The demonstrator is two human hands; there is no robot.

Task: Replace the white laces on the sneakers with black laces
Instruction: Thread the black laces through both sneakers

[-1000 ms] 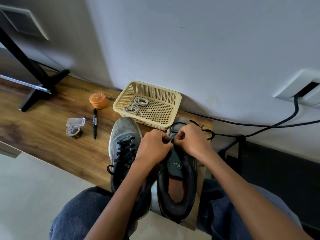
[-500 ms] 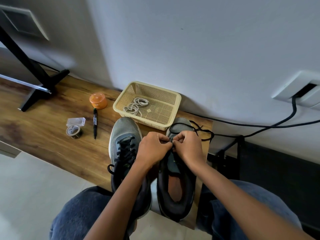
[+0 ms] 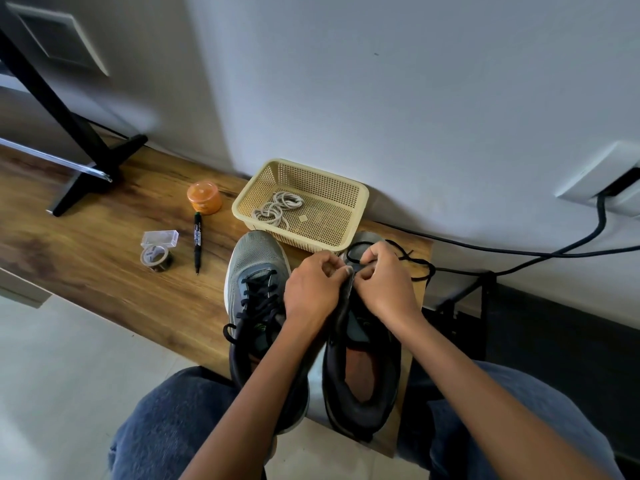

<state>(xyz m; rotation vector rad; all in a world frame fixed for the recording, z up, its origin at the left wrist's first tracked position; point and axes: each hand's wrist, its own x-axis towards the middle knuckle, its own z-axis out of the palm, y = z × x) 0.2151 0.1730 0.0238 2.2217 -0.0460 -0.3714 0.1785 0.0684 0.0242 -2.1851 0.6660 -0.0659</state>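
Over the last second both hands have drawn closer over the right sneaker [image 3: 360, 358]. The left hand [image 3: 311, 292] and right hand [image 3: 384, 285], fingers curled, pinch the black lace [image 3: 415, 263] at the lowest eyelets (threading looks barely begun). The left sneaker [image 3: 256, 289] is already laced black.

Wooden bench [image 3: 104, 258], dark grain, set against a grey-white wall [image 3: 415, 98]. Black stand foot [image 3: 100, 168] at far left end, with slanted black leg [image 3: 45, 91] rising out of frame. Orange round lidded pot [image 3: 204, 197] near the back edge. Black marker pen [image 3: 197, 247] just in front of the pot, lying lengthwise, tip toward the near edge. Tape roll [image 3: 156, 258] left of the pen, clear plastic box [image 3: 160, 238] touching it behind. Black cable [image 3: 519, 252] along the wall base at right, curving up into a white wall fitting [image 3: 602, 181]. Pale tiled floor [image 3: 52, 375] below.
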